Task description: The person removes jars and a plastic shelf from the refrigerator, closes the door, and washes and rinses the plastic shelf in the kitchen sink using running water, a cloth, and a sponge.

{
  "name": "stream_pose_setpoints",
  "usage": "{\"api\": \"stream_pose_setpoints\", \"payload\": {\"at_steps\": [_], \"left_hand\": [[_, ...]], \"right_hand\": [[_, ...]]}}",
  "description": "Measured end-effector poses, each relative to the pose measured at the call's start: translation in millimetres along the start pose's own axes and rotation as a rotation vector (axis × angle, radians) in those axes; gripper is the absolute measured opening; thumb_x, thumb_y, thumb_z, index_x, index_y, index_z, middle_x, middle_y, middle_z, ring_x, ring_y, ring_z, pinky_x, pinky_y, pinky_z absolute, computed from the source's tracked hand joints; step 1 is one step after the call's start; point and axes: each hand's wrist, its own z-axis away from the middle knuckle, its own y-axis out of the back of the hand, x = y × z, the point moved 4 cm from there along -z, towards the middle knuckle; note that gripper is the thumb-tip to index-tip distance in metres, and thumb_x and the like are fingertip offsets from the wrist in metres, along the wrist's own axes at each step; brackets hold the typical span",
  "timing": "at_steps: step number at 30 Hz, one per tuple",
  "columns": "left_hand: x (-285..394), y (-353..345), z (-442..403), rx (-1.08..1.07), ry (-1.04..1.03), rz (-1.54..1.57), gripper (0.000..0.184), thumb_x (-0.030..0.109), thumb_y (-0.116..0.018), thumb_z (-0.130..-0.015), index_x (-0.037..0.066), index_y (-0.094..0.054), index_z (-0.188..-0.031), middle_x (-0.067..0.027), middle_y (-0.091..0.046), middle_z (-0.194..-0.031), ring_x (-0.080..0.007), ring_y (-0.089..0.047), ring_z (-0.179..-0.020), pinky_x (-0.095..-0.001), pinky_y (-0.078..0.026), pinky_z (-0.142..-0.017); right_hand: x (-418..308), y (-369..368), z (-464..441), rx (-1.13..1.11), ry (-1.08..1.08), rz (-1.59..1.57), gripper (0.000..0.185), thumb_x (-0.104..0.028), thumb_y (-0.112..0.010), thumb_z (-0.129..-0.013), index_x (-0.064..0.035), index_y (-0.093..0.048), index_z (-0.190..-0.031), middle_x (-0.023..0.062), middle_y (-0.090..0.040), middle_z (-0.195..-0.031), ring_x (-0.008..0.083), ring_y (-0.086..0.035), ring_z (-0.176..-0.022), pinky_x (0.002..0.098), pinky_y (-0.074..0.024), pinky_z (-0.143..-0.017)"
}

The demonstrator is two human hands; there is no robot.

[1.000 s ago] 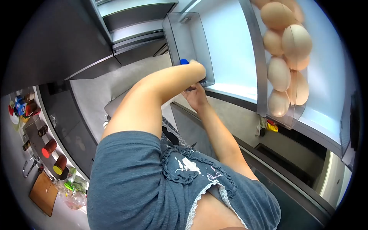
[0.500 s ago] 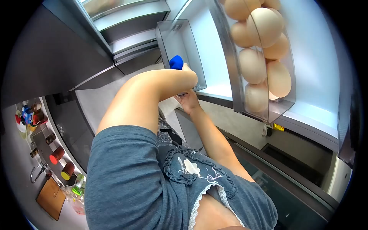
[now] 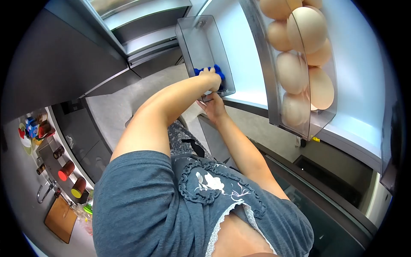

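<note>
My left hand (image 3: 210,78) is closed on a bunched blue cloth (image 3: 218,71), pressed inside a clear plastic fridge door bin (image 3: 198,38). The cloth touches the bin near its close end. Just below, my right hand (image 3: 214,108) has its fingers curled at the near end of the same bin, gripping its edge from outside. Part of the right fingers is hidden behind the bin wall. Apart from the cloth, I make out nothing else lying in this bin.
Another clear door bin (image 3: 305,124) with several brown eggs (image 3: 320,88) stands close on the right. Fridge shelves (image 3: 145,17) are at the top. Far left, a counter bears jars (image 3: 66,170), a faucet (image 3: 45,191) and a wooden cutting board (image 3: 61,218).
My left hand has moved further into the bin, its wrist straightening, and the blue cloth has shifted right and spread out. My right hand stays at the bin's end. The view has shifted slightly.
</note>
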Motion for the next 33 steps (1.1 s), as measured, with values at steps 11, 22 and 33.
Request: {"api": "stream_pose_setpoints", "payload": {"at_steps": [11, 22, 33], "left_hand": [[7, -20, -32, -0.11, -0.216, -0.407, 0.054, 0.012, -0.062, -0.068, 0.032, -0.054, -0.117, -0.011, -0.046, -0.12, -0.032, -0.043, -0.113, -0.0405, -0.04, -0.09], [0, 18, -2, 0.361, -0.002, 0.046, 0.032, 0.006, -0.056, -0.07, 0.007, -0.057, -0.102, -0.0252, -0.051, -0.104, -0.0371, -0.057, -0.091, -0.0414, -0.049, -0.074], [17, -9, -9, 0.057, -0.115, -0.182, 0.04, 0.01, -0.057, -0.074, 0.024, -0.06, -0.111, -0.0138, -0.043, -0.121, -0.032, -0.043, -0.112, -0.0392, -0.04, -0.093]], "right_hand": [[-11, 13, -5, -0.051, 0.012, 0.033, 0.014, -0.015, -0.052, -0.075, -0.0073, -0.049, -0.087, 0.0029, -0.049, -0.085, 0.0178, -0.051, -0.087, 0.042, -0.0387, -0.09], [-10, 30, -8, 0.02, 0.016, 0.031, 0.014, -0.02, -0.052, -0.077, -0.0068, -0.05, -0.083, 0.0048, -0.052, -0.085, 0.0185, -0.051, -0.086, 0.0414, -0.0403, -0.087], [-13, 24, -8, 0.009, 0.001, 0.045, 0.011, -0.019, -0.052, -0.078, -0.0093, -0.05, -0.084, 0.0026, -0.049, -0.086, 0.0157, -0.048, -0.083, 0.044, -0.0382, -0.089]]}}
